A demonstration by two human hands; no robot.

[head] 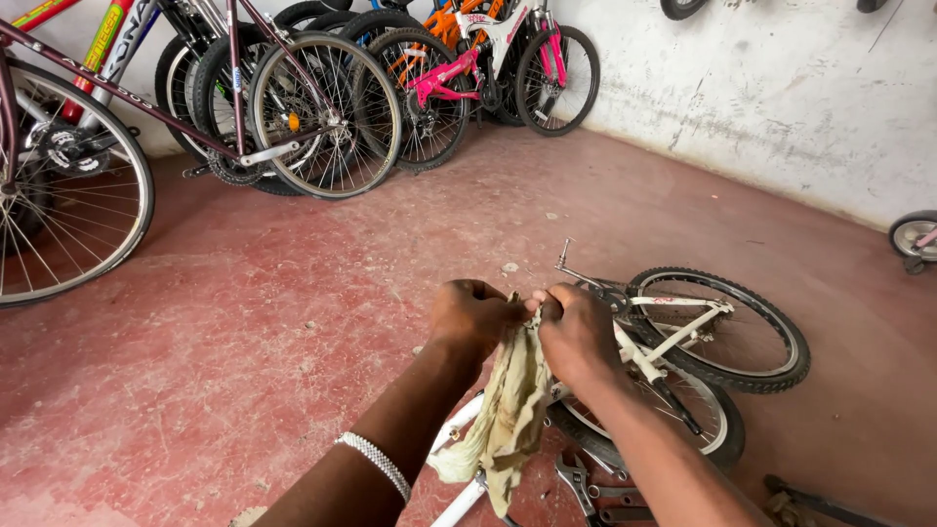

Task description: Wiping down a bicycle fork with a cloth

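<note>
Both hands pinching a rag over a small bike
L hand (470, 314) & R hand (576, 332) fisted on rag (512, 410), close together; rag hangs above white bike (683, 342) lying on red floor (244, 322), pliers (576, 480) nearby

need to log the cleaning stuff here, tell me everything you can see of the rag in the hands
The rag is a pale yellowish, grimy, crumpled cloth. Its top is bunched between the left hand and the right hand, both closed on it. The rest hangs down loose in folds over the small white bicycle lying on the red floor.
</note>
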